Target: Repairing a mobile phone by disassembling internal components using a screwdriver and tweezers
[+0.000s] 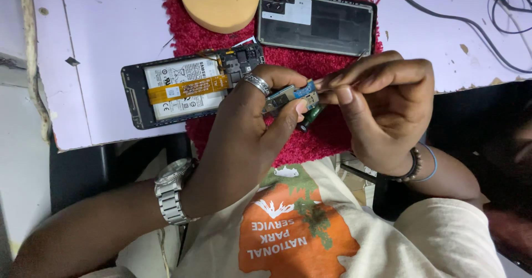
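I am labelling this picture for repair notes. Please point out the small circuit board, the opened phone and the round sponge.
small circuit board (291, 96), head view, on its grey middle part between both hands.
opened phone (180, 89), head view, on the white battery.
round sponge (219, 1), head view, on its flat orange top.

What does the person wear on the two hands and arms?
The left hand has a silver ring on one finger and a silver metal watch at the wrist. The right hand has a dark bead bracelet and a thin blue band. Both forearms are bare.
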